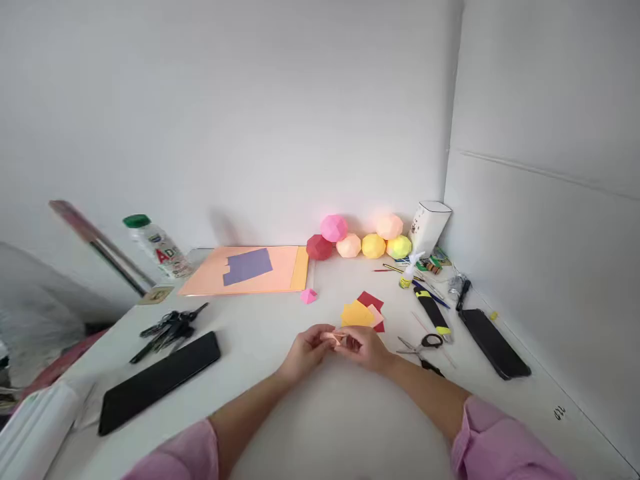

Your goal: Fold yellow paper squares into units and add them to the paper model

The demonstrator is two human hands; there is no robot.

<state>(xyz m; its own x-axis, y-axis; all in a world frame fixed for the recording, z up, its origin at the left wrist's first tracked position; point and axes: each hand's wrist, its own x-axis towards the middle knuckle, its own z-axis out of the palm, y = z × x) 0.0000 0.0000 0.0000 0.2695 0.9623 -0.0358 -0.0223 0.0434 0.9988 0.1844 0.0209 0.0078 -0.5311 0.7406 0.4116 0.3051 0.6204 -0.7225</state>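
My left hand [310,348] and my right hand [364,347] meet over the table's middle, fingers closed on a small folded piece of peach paper [336,339]. Its exact shape is partly hidden by the fingertips. Just beyond the right hand lie yellow paper pieces [356,313], a dark red paper piece [370,300] and a small pale pink one [375,317], overlapping. A small pink folded paper shape [309,295] sits farther back. To the right, a pair of scissors [423,347] lies with its blades apart.
Several faceted paper balls [334,228] stand along the wall. Peach sheets [205,277] carry a purple piece [247,267]. Left are keys [173,330], a black phone-like slab [160,380] and a bottle [157,247]. Right are a glue bottle [407,277], a cutter [433,310] and a black case [494,343].
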